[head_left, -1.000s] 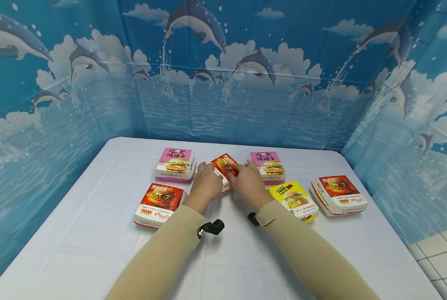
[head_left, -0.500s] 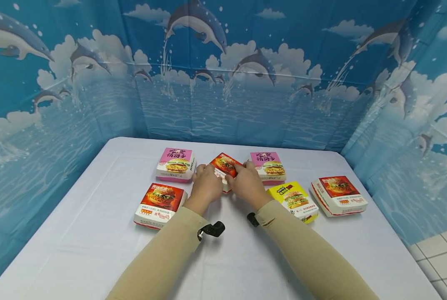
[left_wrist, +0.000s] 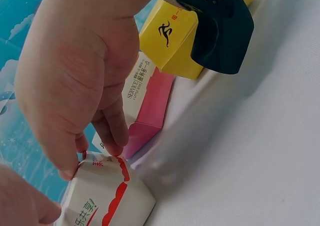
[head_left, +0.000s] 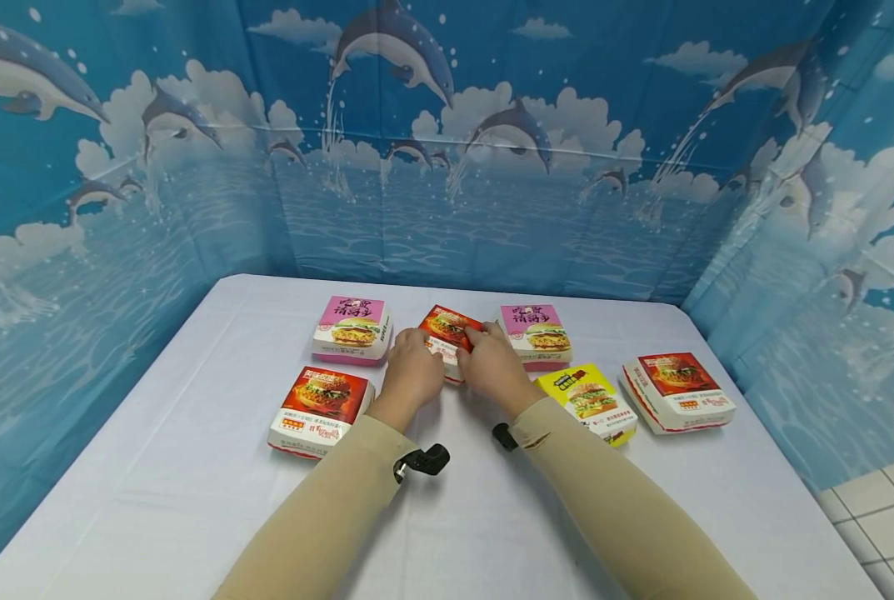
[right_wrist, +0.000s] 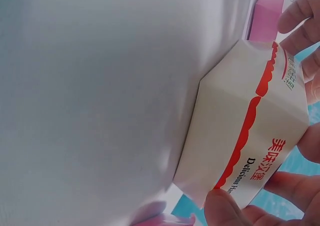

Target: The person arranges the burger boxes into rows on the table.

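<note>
Between the two hands at the back middle of the table lies a red and white burger box (head_left: 445,323), printed with a burger. My left hand (head_left: 412,371) grips its left side, with fingers curled at the edge. On the opposite side, my right hand (head_left: 494,367) pinches it, a fingertip on the red lid and the thumb at the near side. The right wrist view has the box's pale side (right_wrist: 235,121) with a red scalloped band, right thumb against its lower corner. In the left wrist view, the right fingers press the far end of the box (left_wrist: 120,196).
Pink burger boxes flank it on the left (head_left: 352,327) and right (head_left: 534,333). Another red box (head_left: 321,410) is front left, a yellow box (head_left: 589,402) is beside the right forearm, and one more red box (head_left: 677,392) is far right. A dolphin-print curtain (head_left: 447,208) hangs behind.
Between my hands, the red burger box has turned from a slant to a straighter angle and shifted slightly left. My hands have moved only a little; the other boxes have stayed put.
</note>
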`<state>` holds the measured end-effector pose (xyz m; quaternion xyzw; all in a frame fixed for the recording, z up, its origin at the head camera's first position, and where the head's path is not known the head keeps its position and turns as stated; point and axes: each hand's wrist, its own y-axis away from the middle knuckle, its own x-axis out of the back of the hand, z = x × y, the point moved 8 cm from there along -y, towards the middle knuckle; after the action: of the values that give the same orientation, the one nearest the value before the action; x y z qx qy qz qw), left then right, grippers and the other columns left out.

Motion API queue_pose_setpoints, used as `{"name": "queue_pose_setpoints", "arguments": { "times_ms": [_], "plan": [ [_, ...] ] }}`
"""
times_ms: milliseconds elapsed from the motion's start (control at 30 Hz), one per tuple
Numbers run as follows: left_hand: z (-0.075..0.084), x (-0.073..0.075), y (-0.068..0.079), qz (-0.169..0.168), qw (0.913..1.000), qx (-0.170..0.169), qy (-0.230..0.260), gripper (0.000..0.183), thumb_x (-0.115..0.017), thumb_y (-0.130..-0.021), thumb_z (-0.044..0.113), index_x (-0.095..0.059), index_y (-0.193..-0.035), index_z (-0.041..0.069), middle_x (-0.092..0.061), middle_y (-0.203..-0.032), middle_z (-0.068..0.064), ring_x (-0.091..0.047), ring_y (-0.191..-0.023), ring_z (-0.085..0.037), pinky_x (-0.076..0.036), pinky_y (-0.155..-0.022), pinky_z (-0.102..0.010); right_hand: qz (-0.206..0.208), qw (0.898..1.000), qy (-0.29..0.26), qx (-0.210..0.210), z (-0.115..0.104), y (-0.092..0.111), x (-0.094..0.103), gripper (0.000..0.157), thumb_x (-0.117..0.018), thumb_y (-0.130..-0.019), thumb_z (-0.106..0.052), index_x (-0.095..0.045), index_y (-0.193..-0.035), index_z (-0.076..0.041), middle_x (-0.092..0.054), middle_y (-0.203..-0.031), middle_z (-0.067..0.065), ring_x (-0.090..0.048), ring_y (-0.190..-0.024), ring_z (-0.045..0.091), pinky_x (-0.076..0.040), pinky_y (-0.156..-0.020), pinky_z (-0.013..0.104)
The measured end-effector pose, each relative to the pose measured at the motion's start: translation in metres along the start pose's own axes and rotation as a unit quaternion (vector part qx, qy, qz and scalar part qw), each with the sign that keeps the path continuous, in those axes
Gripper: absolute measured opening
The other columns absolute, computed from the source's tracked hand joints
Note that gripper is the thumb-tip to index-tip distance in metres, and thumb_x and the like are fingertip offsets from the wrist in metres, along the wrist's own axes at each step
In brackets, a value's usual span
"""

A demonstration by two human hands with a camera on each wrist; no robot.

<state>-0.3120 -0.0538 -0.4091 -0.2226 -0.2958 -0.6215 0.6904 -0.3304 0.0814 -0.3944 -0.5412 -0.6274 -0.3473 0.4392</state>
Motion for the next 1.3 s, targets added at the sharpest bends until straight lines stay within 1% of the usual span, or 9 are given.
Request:
{"name": "queue_pose_setpoints", "arguments": {
  "times_ms": [300,500,700,767,900,967,1033,1200,1300],
  "plan": [
    [-0.004,0.001,-0.003,0.016,0.9998,0.003,0.008,0.055,-0.059,-0.105,0.023,-0.044,-0.155,0.005,-0.038,-0.162,-0.019,-0.04,-0.147,-0.037,-0.041,-0.12,-0.055,-0.025,1.0,-0.004,-0.003,0.002,-0.001,-0.004,0.065,-0.056,-0.107,-0.036,-0.039,-0.162,-0.005,-0.033,-0.168,0.024,-0.037,-0.155,0.039,-0.037,-0.125,0.052],
    [-0.005,0.0,-0.004,0.017,0.9996,0.004,0.022,0.058,-0.06,-0.105,0.024,-0.041,-0.156,0.005,-0.038,-0.16,-0.021,-0.036,-0.148,-0.038,-0.04,-0.121,-0.055,-0.036,0.999,-0.013,-0.004,0.002,-0.001,-0.006,0.064,-0.053,-0.108,-0.035,-0.036,-0.163,-0.006,-0.029,-0.171,0.023,-0.036,-0.156,0.04,-0.037,-0.125,0.053],
    [-0.006,-0.002,-0.006,0.015,0.9988,0.005,0.047,0.059,-0.061,-0.106,0.023,-0.039,-0.155,0.002,-0.042,-0.159,-0.019,-0.044,-0.145,-0.034,-0.04,-0.122,-0.052,-0.046,0.999,-0.021,0.0,0.001,-0.003,-0.008,0.063,-0.051,-0.109,-0.031,-0.034,-0.164,-0.005,-0.025,-0.173,0.022,-0.032,-0.158,0.039,-0.034,-0.126,0.053],
    [-0.006,-0.002,-0.007,0.012,0.9984,0.007,0.055,0.06,-0.061,-0.106,0.023,-0.037,-0.156,0.002,-0.042,-0.16,-0.018,-0.044,-0.145,-0.034,-0.04,-0.122,-0.052,-0.048,0.998,-0.026,-0.001,0.002,-0.003,-0.008,0.063,-0.05,-0.109,-0.031,-0.033,-0.165,-0.006,-0.023,-0.174,0.021,-0.029,-0.159,0.039,-0.033,-0.127,0.053],
    [-0.008,-0.004,-0.008,0.008,0.9983,0.011,0.056,0.065,-0.061,-0.105,0.024,-0.033,-0.161,0.005,-0.034,-0.166,-0.02,-0.035,-0.152,-0.038,-0.036,-0.124,-0.057,-0.053,0.998,-0.032,0.0,0.001,-0.004,-0.009,0.063,-0.048,-0.11,-0.029,-0.032,-0.165,-0.006,-0.021,-0.175,0.02,-0.025,-0.161,0.036,-0.03,-0.128,0.053],
    [-0.009,-0.005,-0.009,0.008,0.9986,0.012,0.05,0.067,-0.061,-0.105,0.026,-0.032,-0.163,0.007,-0.029,-0.168,-0.022,-0.029,-0.156,-0.041,-0.033,-0.125,-0.059,-0.056,0.998,-0.033,0.001,0.001,-0.005,-0.009,0.062,-0.048,-0.11,-0.029,-0.031,-0.165,-0.006,-0.02,-0.175,0.02,-0.024,-0.162,0.036,-0.029,-0.129,0.052],
    [-0.01,-0.005,-0.01,0.007,0.9986,0.016,0.05,0.068,-0.061,-0.105,0.026,-0.031,-0.164,0.009,-0.028,-0.168,-0.023,-0.028,-0.155,-0.043,-0.033,-0.125,-0.06,-0.057,0.998,-0.034,0.002,0.0,-0.005,-0.009,0.062,-0.048,-0.11,-0.029,-0.031,-0.165,-0.006,-0.02,-0.175,0.021,-0.024,-0.162,0.037,-0.028,-0.129,0.052],
    [-0.013,-0.007,-0.009,0.003,0.9975,0.027,0.065,0.069,-0.061,-0.105,0.027,-0.029,-0.164,0.01,-0.034,-0.165,-0.021,-0.037,-0.15,-0.041,-0.038,-0.121,-0.06,-0.059,0.997,-0.051,-0.012,0.003,-0.007,-0.011,0.062,-0.049,-0.11,-0.029,-0.032,-0.166,-0.008,-0.024,-0.173,0.021,-0.025,-0.161,0.038,-0.027,-0.129,0.054],
    [-0.014,-0.007,-0.008,0.004,0.9972,0.031,0.068,0.069,-0.061,-0.105,0.027,-0.029,-0.164,0.011,-0.036,-0.164,-0.02,-0.038,-0.149,-0.04,-0.039,-0.121,-0.059,-0.063,0.995,-0.067,-0.025,0.005,-0.008,-0.014,0.062,-0.049,-0.11,-0.03,-0.031,-0.166,-0.011,-0.029,-0.172,0.021,-0.026,-0.161,0.037,-0.026,-0.13,0.056]
  ]
}}
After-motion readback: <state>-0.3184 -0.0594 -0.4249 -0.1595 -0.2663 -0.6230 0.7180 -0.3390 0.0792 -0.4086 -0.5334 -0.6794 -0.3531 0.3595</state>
